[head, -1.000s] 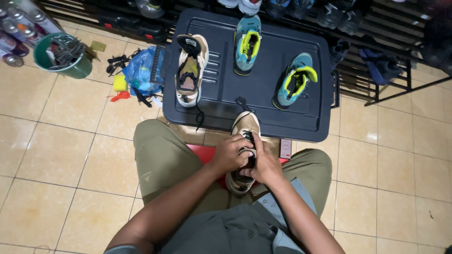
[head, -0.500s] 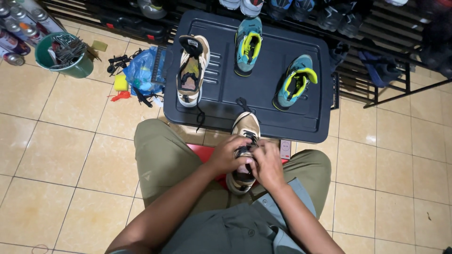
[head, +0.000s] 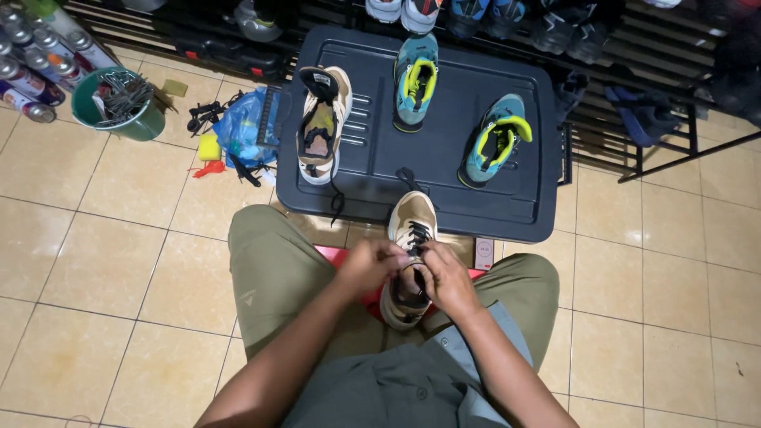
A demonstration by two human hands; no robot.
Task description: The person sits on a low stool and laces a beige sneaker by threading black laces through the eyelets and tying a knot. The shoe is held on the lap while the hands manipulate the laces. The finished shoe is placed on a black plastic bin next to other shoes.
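Lacing step: both hands, left [head: 371,265] and right [head: 444,276], pinch the lace [head: 418,235] on the tan shoe [head: 411,230]. Next move likely needs even tension.

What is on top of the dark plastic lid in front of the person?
Three shoes rest on the dark lid: a tan shoe at left and two teal shoes with yellow-green insides. What lies under the lid is covered.

Tan shoe [head: 409,265] with black laces lies toe-forward between the knees.
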